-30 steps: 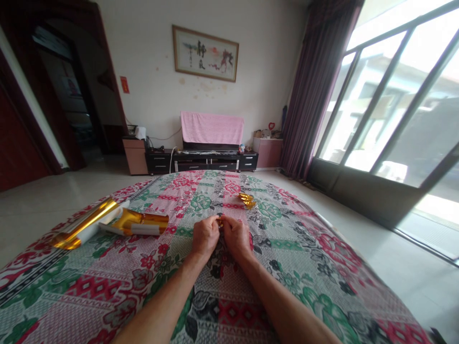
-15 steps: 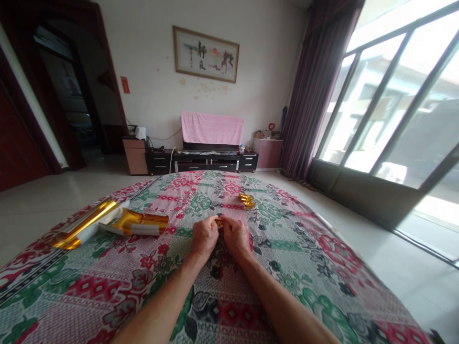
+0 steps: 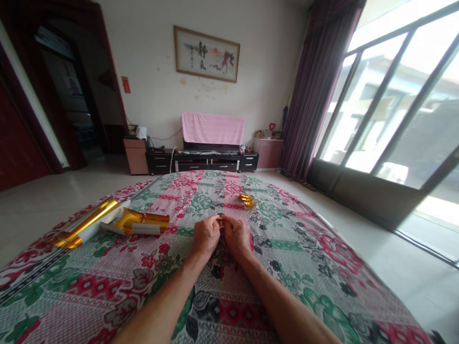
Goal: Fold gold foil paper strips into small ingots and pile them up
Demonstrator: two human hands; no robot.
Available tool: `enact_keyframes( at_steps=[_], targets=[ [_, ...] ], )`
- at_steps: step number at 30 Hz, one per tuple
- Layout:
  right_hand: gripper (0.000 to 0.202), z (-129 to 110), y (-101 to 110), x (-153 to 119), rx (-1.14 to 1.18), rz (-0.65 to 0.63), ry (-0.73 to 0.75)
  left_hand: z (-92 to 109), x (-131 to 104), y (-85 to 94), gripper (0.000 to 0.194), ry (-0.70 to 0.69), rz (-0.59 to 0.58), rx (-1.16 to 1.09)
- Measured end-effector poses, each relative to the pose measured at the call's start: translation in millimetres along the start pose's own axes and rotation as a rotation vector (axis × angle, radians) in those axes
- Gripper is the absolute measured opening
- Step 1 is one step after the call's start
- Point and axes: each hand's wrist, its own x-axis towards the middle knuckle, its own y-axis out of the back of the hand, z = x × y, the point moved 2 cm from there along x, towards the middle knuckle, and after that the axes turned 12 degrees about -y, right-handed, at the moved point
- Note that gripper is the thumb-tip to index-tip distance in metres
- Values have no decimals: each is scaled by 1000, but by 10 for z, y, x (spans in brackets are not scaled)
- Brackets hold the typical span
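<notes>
No containers showing on the table (image 3: pixel 308 267), just a flowered cloth covering it. Left hand (image 3: pixel 205 236) and right hand (image 3: pixel 236 237) are sitting knuckle to knuckle at table centre, both curled nearly closed, fingertips pinching a small gold foil piece (image 3: pixel 220 222) between them; only a sliver of it is showing, so its shape is unclear. A second folded gold piece (image 3: pixel 247 200) is lying just beyond the hands, slightly right, not touching them. Far left, gold foil sheets (image 3: pixel 111 222) are curling up with their white backing showing, well apart from the hands. Writing: framed picture (image 3: pixel 207 53) on the far wall is carrying two dark brush characters, too small to read; a red slip (image 3: pixel 125 84) by the doorway, also unreadable.
</notes>
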Motion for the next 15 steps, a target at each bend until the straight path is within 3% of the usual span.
enact_keyframes(
  at_steps=[4, 9, 15],
  targets=[
    [34, -11, 33, 10, 62, -35, -9, -61, 41, 27, 35, 24, 20, -144],
    [41, -7, 69, 9, 208, -119, -43, -192, 71, 40, 37, 323, -153, -572],
    [32, -32, 68, 0, 183, -98, 26, -206, 82, 103, 27, 503, -163, -761]
  ],
)
